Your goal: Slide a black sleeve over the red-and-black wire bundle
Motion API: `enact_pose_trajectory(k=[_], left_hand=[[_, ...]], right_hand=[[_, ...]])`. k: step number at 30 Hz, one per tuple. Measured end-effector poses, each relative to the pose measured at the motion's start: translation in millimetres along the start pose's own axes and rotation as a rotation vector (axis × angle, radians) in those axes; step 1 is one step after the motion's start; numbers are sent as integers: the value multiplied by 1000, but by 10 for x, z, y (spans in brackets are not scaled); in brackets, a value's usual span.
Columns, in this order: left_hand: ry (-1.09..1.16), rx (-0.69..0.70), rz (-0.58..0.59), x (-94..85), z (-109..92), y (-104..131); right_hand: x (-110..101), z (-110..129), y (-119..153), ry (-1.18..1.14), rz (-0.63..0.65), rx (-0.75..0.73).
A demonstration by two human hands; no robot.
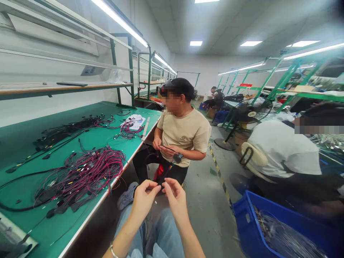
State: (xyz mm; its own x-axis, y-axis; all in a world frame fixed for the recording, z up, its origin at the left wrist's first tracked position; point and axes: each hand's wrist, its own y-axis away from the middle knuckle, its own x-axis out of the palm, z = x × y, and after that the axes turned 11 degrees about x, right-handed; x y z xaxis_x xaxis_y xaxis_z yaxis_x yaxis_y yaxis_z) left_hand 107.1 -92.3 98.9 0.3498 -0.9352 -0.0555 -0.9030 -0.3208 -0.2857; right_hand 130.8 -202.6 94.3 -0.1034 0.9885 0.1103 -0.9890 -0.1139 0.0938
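Pinching something small and dark between both sets of fingertips, left hand and right hand raised together above denim-clad knees, fingers curled and closed on a thin piece of wire too small to make out fully. Likely light, limp and easy to kink; best gripped close to its end, between thumb and forefinger, rather than mid-length. Bracelet visible at the left wrist.

Spread across the green workbench on the left, a loose tangle of red and black wire harnesses, with a second, darker bundle of black cables farther along and a few papers near the far end. At lower right, a blue plastic crate filled with more coiled wiring.

Seated opposite on a low stool, a co-worker in a beige T-shirt, both hands busy with a black cable. Bent over at right, a second person in a white shirt. Beyond, a floor fan, green shelving frames and fluorescent strip lights running to the back wall.

No legible brand, label or writing anywhere.
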Motion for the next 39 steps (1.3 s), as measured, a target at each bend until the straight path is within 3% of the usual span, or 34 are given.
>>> enact_pose_trajectory(k=[7, 13, 17, 20, 22, 24, 26, 28, 30, 34, 39], left_hand=[[-135, 110, 260, -78, -49, 25], [-202, 230, 58, -117, -336, -117], [-363, 316, 18, -84, -470, -121], [-419, 351, 8, -94, -464, -96], [-306, 292, -26, -89, -420, -94], [-12, 105, -51, -58, -361, -106], [269, -94, -16, -4, -302, -128], [396, -191, 52, 50, -255, -150], [433, -202, 78, 79, -228, -167], [461, -147, 23, 36, -214, -197], [112, 55, 22, -104, -217, -224]], right_hand=[[-94, 167, -50, 144, 54, -23], [-28, 77, 64, 248, 72, -56], [50, 43, 132, 258, 31, -72], [98, 29, 160, 184, 32, -47], [116, 28, 166, 95, 82, 15], [118, 40, 158, 10, 152, 72], [102, 63, 130, -44, 214, 89], [77, 91, 87, -74, 249, 90], [58, 112, 38, -84, 261, 102], [79, 100, -41, -38, 215, 95], [127, 43, -65, 96, 219, 28]])
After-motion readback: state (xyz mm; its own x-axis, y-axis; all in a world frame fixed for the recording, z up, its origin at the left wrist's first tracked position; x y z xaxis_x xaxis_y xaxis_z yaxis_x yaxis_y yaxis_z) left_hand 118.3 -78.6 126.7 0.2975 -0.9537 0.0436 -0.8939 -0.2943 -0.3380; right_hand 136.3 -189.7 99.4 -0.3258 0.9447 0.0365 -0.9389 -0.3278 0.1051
